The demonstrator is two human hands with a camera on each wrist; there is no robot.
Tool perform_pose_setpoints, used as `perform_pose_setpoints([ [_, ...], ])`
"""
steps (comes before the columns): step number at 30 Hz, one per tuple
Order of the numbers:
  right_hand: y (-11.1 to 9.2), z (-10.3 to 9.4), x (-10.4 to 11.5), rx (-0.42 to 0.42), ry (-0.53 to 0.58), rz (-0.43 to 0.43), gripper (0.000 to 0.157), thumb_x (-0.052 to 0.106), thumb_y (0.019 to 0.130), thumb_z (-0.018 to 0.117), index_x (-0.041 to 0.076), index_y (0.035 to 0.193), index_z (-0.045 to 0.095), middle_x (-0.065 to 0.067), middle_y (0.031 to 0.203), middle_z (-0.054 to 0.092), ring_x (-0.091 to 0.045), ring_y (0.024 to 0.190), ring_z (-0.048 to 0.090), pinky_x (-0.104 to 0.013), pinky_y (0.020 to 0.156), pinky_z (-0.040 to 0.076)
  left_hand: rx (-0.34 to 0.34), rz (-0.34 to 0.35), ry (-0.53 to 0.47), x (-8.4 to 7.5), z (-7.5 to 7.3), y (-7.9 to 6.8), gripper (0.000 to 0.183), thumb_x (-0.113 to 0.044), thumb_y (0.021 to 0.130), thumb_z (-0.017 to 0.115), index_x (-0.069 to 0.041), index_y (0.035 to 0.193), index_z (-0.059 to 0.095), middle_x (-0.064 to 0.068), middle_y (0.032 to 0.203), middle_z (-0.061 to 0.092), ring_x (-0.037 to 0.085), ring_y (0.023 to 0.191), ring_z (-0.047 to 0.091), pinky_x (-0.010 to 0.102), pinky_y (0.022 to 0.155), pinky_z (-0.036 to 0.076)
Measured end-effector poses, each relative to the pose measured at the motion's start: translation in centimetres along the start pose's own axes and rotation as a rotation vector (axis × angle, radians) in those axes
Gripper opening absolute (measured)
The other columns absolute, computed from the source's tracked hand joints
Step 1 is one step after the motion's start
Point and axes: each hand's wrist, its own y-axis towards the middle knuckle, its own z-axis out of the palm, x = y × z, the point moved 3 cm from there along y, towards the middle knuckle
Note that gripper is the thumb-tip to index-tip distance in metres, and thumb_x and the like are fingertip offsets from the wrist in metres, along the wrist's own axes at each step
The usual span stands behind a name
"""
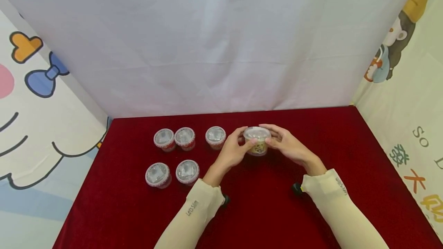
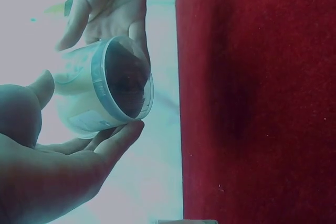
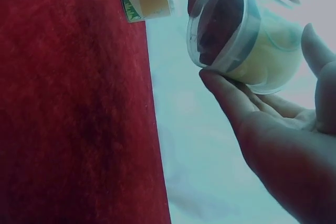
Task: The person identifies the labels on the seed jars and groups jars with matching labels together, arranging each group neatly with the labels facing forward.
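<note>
A clear, lidded plastic tub (image 1: 257, 148) with a yellow label is held between both hands, right of the middle of the red-covered table. My left hand (image 1: 231, 150) grips its left side, thumb towards me and fingers round the far side. On the opposite side my right hand (image 1: 288, 144) holds it in the same way. In the left wrist view the tub (image 2: 84, 85) is off the cloth, its see-through base turned towards the table. The right wrist view also has the raised tub (image 3: 273, 40) between the fingers and thumbs. Its contents cannot be made out clearly.
Several similar lidded tubs with reddish sides stand left of my hands: a back row, including one tub (image 1: 215, 137) near my left hand, and a front pair including another tub (image 1: 187, 172). A white cloth (image 1: 221, 49) hangs behind the red table (image 1: 263, 210); printed sheets flank it.
</note>
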Motion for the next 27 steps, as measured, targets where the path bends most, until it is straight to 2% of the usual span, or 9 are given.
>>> perform_pose_setpoints([
  [6,0.4,0.3,0.0,-0.004,0.001,0.022,0.06,0.013,0.11,0.058,-0.005,0.162,0.032,-0.03,0.156,0.045,-0.024,0.133,0.054,-0.027,0.097,0.056,0.007,-0.02,-0.04,0.3,-0.3,0.0,0.057,-0.015,0.106,0.067,0.008,0.153,0.045,0.029,0.144,0.059,0.043,0.131,0.061,0.049,0.102,0.056],
  [13,0.8,0.4,0.2,0.0,0.001,0.027,0.059,0.014,0.111,0.055,-0.007,0.161,0.031,-0.032,0.158,0.041,-0.038,0.142,0.047,-0.028,0.101,0.055,0.052,-0.065,-0.104,0.7,-0.6,0.4,0.059,-0.017,0.109,0.062,0.009,0.157,0.04,0.028,0.15,0.054,0.042,0.138,0.055,0.052,0.109,0.052],
  [27,1.5,0.4,1.4,0.047,0.017,0.03,0.057,0.017,0.112,0.054,-0.004,0.161,0.033,-0.029,0.159,0.042,-0.042,0.144,0.046,-0.043,0.109,0.053,0.137,-0.134,-0.139,-0.1,-2.4,0.7,0.06,-0.021,0.112,0.056,0.005,0.161,0.035,0.025,0.163,0.042,0.041,0.149,0.044,0.053,0.118,0.043],
])
